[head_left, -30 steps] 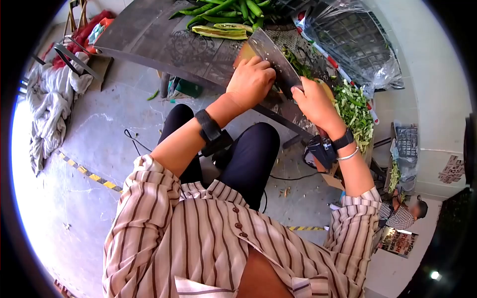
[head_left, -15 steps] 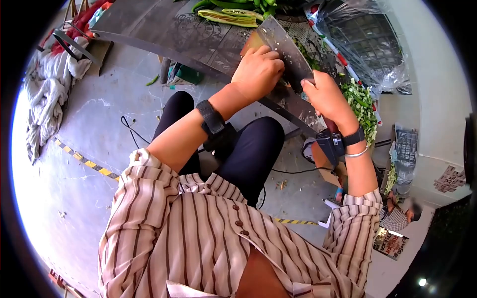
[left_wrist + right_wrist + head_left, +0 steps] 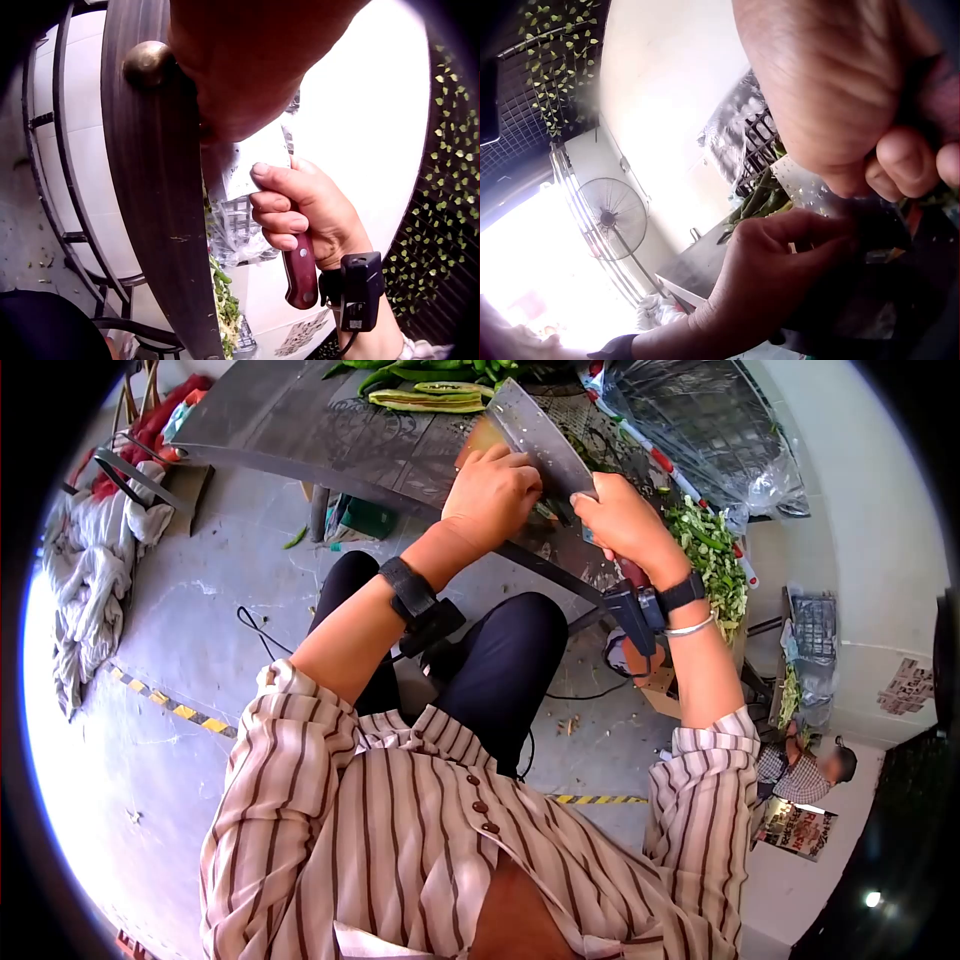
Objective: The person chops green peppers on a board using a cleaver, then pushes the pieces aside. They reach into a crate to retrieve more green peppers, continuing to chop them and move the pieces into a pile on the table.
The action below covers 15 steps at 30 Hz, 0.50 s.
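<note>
In the head view my right hand (image 3: 628, 518) grips a cleaver with a broad grey blade (image 3: 545, 440), flecked with small pale bits. Its dark red riveted handle (image 3: 301, 271) shows under the curled fingers in the left wrist view. My left hand (image 3: 490, 495) is bent close beside the blade, over a yellowish cutting board (image 3: 478, 440). Thumb and forefinger come together in the right wrist view; I cannot tell what lies under them. Beyond the board lie split-open green peppers (image 3: 425, 402) and a heap of whole green peppers (image 3: 420, 375).
Chopped green pieces (image 3: 715, 565) are piled at the right of the dark table (image 3: 290, 435). A plastic-wrapped black crate (image 3: 720, 430) stands behind a red-and-white pole (image 3: 660, 460). A grey cloth heap (image 3: 100, 580) lies on the floor at left. Another person (image 3: 805, 775) sits far right.
The head view shifts slightly back and forth. Both hands stay close together, the right still gripping the cleaver beside the left, with little movement relative to the table.
</note>
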{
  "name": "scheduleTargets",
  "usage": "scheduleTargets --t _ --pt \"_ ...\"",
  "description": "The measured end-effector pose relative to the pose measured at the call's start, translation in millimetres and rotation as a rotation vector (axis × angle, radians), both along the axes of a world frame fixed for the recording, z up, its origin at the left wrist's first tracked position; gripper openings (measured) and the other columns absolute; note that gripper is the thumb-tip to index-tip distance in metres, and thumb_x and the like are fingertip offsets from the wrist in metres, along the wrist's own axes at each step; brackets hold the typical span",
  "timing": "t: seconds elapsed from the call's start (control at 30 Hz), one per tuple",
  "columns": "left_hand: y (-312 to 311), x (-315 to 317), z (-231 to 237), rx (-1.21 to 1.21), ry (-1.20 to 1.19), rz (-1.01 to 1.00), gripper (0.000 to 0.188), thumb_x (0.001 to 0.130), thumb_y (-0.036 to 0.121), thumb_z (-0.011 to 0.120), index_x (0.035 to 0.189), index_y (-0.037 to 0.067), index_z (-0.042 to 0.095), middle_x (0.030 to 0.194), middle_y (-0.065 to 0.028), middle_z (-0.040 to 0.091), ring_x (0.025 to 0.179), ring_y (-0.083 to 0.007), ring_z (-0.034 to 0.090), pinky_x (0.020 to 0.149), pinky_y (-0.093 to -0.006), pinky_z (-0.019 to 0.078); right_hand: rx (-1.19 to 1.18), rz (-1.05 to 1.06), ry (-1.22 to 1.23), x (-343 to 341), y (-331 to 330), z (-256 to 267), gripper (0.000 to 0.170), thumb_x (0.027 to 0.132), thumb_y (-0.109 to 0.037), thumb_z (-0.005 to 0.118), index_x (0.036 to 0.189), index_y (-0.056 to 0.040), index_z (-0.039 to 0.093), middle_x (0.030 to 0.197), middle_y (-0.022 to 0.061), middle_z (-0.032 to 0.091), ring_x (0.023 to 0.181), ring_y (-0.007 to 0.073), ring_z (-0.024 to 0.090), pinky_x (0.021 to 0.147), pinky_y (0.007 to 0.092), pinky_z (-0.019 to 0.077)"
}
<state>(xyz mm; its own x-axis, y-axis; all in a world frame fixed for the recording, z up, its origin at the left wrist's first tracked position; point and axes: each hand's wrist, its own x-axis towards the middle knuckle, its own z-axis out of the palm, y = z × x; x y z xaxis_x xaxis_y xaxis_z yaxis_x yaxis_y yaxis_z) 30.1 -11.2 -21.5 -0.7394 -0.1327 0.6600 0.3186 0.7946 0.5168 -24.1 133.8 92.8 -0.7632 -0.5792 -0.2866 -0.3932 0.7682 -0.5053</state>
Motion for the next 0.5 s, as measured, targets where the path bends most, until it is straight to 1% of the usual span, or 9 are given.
scheduleTargets --t 0.17,0.23,0.27,0.37,0.43,0.5 --pt "-0.4 -2.2 -0.2 0.009 -0.03 -0.007 0.007 0.075 0.018 0.063 0.076 0.014 0.068 0.082 0.0009 0.061 0.09 -0.0221 0.056 0.08 -0.0367 0.0425 0.012 -0.029 0.03 5.6 -3.3 4.7 0.023 0.086 -0.017 0.051 0.084 0.0062 0.054 0.055 0.0083 0.052 0.037 0.0184 0.049 0.038 0.0327 0.041" --pt "0.1 -3.5 -1.3 0.007 -0.037 -0.01 0.007 0.075 0.018 0.063 0.076 0.013 0.068 0.082 0.0007 0.061 0.089 -0.0223 0.056 0.08 -0.0368 0.0425 0.027 -0.037 -0.009 7.3 -6.0 6.5 0.024 0.086 -0.017 0.051 0.085 0.0071 0.054 0.057 0.0105 0.053 0.038 0.0192 0.05 0.038 0.0332 0.0415" --pt "0.0 -4.3 -2.3 0.011 -0.05 -0.008 0.007 0.075 0.018 0.063 0.076 0.013 0.068 0.083 0.0005 0.062 0.089 -0.0226 0.056 0.081 -0.0369 0.0426 -0.05 -0.046 -0.008 -5.4 -1.9 -13.2 0.024 0.086 -0.017 0.052 0.085 0.0074 0.054 0.059 0.0123 0.054 0.04 0.021 0.052 0.039 0.0338 0.0423" --pt "-0.7 -2.9 -3.0 0.014 0.002 -0.014 0.007 0.075 0.017 0.063 0.076 0.013 0.068 0.083 0.0 0.062 0.089 -0.0229 0.056 0.081 -0.037 0.0426 -0.022 -0.018 0.042 0.0 -14.3 -6.9 0.024 0.086 -0.016 0.052 0.083 0.0073 0.053 0.061 0.0134 0.055 0.042 0.0224 0.053 0.039 0.0346 0.0431" --pt "-1.5 -2.2 -2.4 0.032 -0.006 -0.023 0.006 0.074 0.017 0.062 0.076 0.013 0.067 0.083 -0.0003 0.062 0.089 -0.0227 0.056 0.081 -0.0371 0.0425 0.005 0.011 0.054 -3.4 -13.5 -9.7 0.023 0.086 -0.016 0.053 0.083 0.0067 0.053 0.062 0.0136 0.056 0.042 0.0231 0.054 0.04 0.0346 0.0439" --pt "-0.6 -1.9 -1.6 0.004 -0.036 -0.027 0.007 0.074 0.016 0.062 0.077 0.013 0.068 0.084 -0.0003 0.062 0.089 -0.0224 0.056 0.081 -0.0374 0.0423 -0.092 -0.032 0.066 -6.1 -6.8 -17.2 0.023 0.086 -0.016 0.053 0.082 0.0063 0.053 0.062 0.0136 0.056 0.042 0.0226 0.054 0.04 0.0342 0.0443"
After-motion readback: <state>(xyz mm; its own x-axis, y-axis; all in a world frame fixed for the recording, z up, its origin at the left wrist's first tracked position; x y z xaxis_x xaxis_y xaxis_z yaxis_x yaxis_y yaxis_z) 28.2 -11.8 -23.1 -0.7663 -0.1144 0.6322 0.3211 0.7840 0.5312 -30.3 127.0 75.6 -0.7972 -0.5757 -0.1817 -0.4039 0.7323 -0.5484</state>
